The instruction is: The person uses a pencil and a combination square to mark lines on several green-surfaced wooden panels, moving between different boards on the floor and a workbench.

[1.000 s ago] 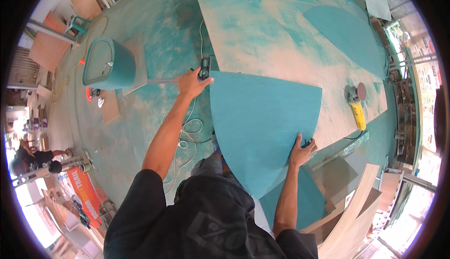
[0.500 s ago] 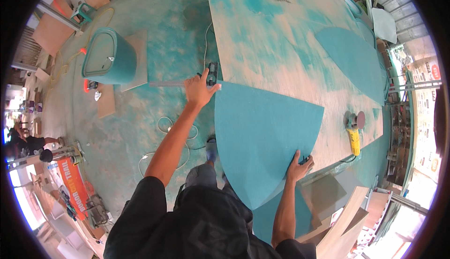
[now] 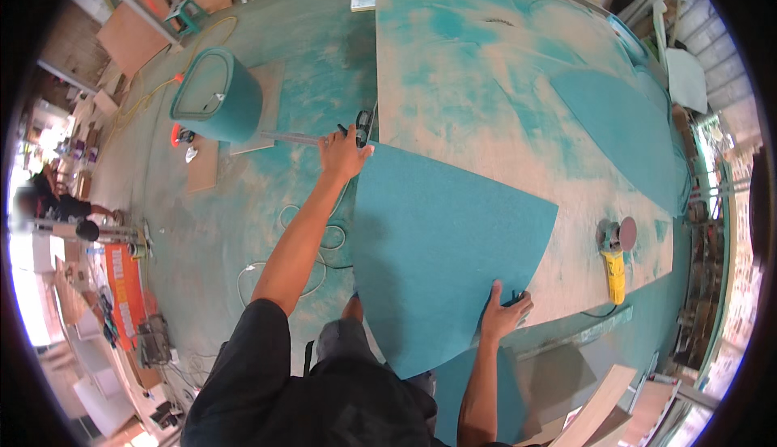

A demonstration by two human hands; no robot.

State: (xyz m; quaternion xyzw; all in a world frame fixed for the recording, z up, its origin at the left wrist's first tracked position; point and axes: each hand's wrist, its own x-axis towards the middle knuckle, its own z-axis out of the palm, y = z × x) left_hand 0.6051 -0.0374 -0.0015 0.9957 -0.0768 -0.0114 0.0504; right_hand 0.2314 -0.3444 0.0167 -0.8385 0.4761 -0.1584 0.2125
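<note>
The teal panel [image 3: 441, 253] is at the bench's [image 3: 477, 99] near left corner, long axis toward the person. The left hand [image 3: 342, 156] grips a black tool [image 3: 364, 128] by the panel's far left corner; the right hand [image 3: 504, 316], nearer the tip, has its thumb on top, finger closure unclear.

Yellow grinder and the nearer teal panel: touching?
Apart. The head view plainly shows a strip of dusty board between the yellow grinder and the nearer teal panel.
</note>
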